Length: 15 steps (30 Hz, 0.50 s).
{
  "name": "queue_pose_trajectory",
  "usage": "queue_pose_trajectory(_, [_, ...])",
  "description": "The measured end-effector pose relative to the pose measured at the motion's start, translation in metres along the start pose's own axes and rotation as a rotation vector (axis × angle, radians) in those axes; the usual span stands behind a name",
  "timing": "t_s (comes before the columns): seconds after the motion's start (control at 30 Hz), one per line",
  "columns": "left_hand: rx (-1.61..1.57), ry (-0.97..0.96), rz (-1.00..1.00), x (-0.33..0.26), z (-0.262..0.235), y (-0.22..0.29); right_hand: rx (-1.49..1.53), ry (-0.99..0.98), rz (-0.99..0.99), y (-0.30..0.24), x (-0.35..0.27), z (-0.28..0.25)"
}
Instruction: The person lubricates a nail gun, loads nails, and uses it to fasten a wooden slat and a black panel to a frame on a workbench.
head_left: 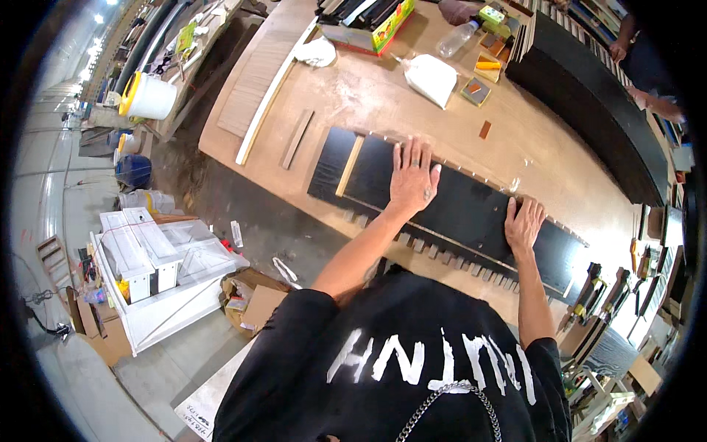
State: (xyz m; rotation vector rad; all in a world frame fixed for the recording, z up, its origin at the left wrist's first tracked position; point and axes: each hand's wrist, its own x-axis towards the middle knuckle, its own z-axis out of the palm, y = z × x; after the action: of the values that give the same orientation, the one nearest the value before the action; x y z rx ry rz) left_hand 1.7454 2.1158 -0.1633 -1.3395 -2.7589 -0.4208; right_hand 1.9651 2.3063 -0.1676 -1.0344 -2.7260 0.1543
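Note:
A long black panel lies across the wooden worktable, a pale strip crossing it near its left end. My left hand rests on the panel left of its middle, fingers stretched to the far edge. Farther right, my right hand lies on the same panel, thumb apart and fingertips at the far edge. Both hands look open, though the outermost fingertips are hard to make out. Small wooden blocks stick out in a row along the panel's near edge.
The worktable carries a white bag, a clear bottle, a box of dark strips and a long white strip. Stacked black boards stand at right, beside another person's arm. Clamp-like tools are at lower right.

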Motion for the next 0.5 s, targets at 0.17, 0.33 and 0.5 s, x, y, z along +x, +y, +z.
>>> queue_pose_trajectory(0.17, [-0.101,-0.212,0.164,0.031,0.009,0.01,0.101,-0.065,-0.128,0.007,0.022,0.0])
queue_pose_trajectory(0.33, [-0.107,-0.326,0.107,0.028,0.013,0.011,0.129,-0.084,-0.068,0.008,0.018,0.01])
queue_pose_trajectory(0.5, [-0.018,-0.292,0.177,0.034,0.008,0.008,0.031,-0.342,0.032,0.003,0.023,-0.002])
